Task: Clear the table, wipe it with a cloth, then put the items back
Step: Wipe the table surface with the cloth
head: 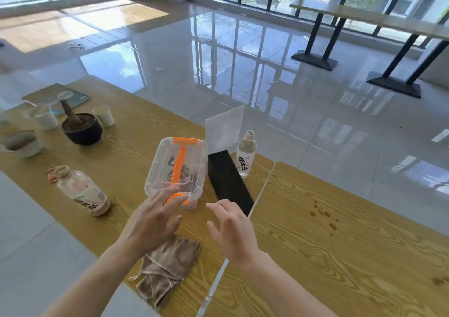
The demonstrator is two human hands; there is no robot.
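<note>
Hands over a wooden bench (328, 256). Left hand (151, 222): released, straight fingers reaching the near end of a clear box (177, 168) with an orange handle, gripping nothing. Right hand (230, 229): released, fingers spread, just beside a black slab (226, 180). Cloth (165, 268): brown, crumpled, on the bench's near edge below the left hand. Bottle (246, 154): upright beyond the slab. Second bottle (82, 190), mortar (82, 128) and cup (104, 115): further left. Stains (323, 217): dark spots right of the hands.

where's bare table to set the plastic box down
Most room: the right table, past the seam, bare except brown stains. Also the wood between the lying bottle and the cloth. Crowded: the far left end, around the mortar, cups and bowl.
</note>
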